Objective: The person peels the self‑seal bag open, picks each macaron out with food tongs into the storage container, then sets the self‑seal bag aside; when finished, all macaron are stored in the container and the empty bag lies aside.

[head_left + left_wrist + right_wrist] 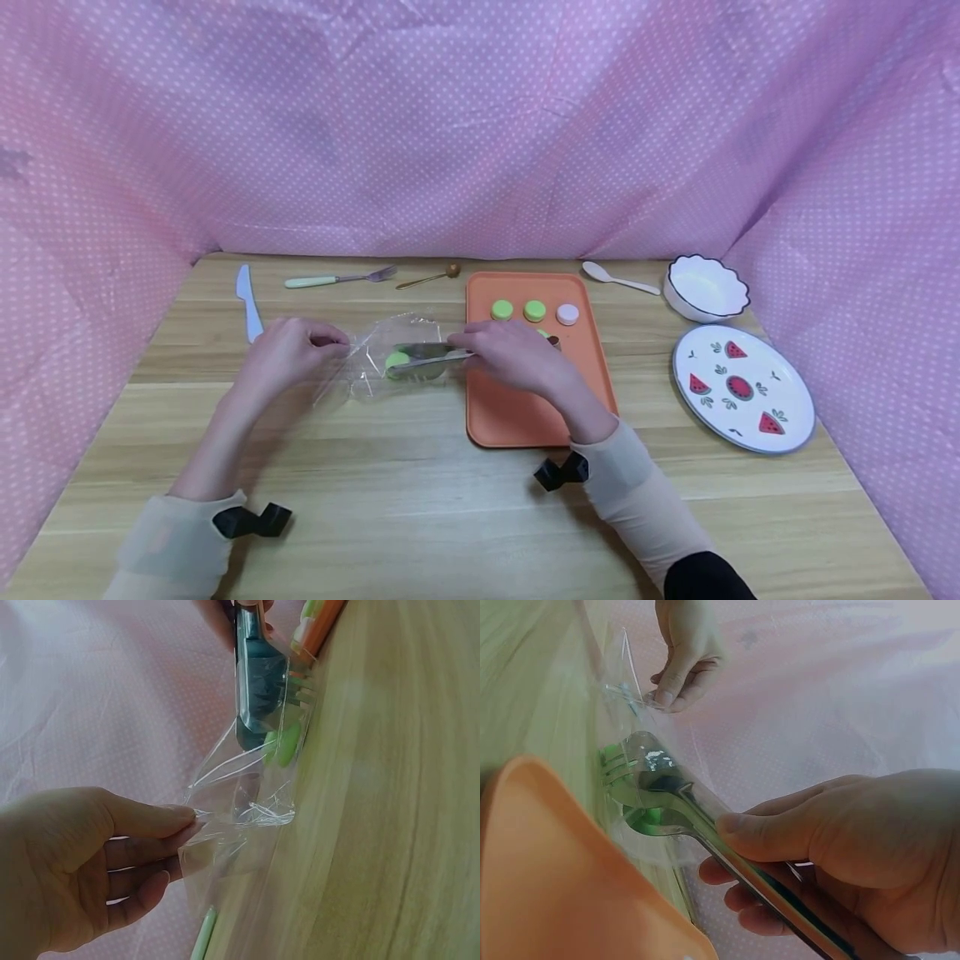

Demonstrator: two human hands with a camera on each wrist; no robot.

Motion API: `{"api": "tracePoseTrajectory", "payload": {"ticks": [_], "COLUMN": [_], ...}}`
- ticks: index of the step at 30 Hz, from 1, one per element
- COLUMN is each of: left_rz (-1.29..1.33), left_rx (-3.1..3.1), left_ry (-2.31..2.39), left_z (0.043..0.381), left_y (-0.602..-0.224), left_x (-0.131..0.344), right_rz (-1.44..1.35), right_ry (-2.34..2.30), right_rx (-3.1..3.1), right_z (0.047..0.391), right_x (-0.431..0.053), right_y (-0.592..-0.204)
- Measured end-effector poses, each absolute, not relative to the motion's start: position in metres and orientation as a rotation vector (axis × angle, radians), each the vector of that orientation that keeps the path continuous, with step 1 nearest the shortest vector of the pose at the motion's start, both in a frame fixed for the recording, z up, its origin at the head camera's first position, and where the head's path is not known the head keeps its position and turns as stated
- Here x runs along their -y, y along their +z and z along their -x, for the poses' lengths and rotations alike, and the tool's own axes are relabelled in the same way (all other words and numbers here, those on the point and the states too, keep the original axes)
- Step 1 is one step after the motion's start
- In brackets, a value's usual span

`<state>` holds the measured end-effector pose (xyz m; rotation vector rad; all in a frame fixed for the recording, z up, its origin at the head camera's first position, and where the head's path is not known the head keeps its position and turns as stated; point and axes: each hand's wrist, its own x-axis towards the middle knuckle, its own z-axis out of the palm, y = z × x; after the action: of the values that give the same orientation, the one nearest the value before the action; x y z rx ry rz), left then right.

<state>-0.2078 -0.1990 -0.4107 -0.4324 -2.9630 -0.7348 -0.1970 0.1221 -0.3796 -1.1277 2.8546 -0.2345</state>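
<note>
Between thumb and fingers, my left hand (288, 354) pinches the edge of a clear plastic bag (225, 814). The bag lies on its side above the table, left of the orange tray (498, 417). My right hand (513, 354) grips metal tongs (712, 840), whose fork-like and spoon-like ends reach inside the bag. A green macaron (396, 364) is at the tong ends, seen through the film, with more green beside it in the right wrist view. Back on the tray sit green macarons (535, 311) and a pale pink macaron (567, 314); my right hand hides others partly.
Along the back lie a light blue knife (250, 304), a green-handled fork (311, 282), a small golden spoon (427, 280) and a white spoon (630, 283). At the right stand a scalloped white bowl (707, 289) and watermelon-patterned plates (750, 383).
</note>
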Motion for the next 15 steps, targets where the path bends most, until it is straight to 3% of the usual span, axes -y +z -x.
{"api": "tracePoseTrajectory", "payload": {"ticks": [6, 15], "left_rz": [0.415, 0.425], "left_rx": [2.964, 2.939], "left_ry": [-0.750, -0.745], "left_z": [0.208, 0.209], "left_y": [-0.412, -0.412], "left_x": [0.199, 0.201], "right_rz": [1.041, 0.875], "right_ry": [-0.285, -0.289], "right_rx": [-2.901, -3.066], "right_z": [0.194, 0.181], "right_x": [-0.149, -0.236], "right_y": [-0.372, -0.354]}}
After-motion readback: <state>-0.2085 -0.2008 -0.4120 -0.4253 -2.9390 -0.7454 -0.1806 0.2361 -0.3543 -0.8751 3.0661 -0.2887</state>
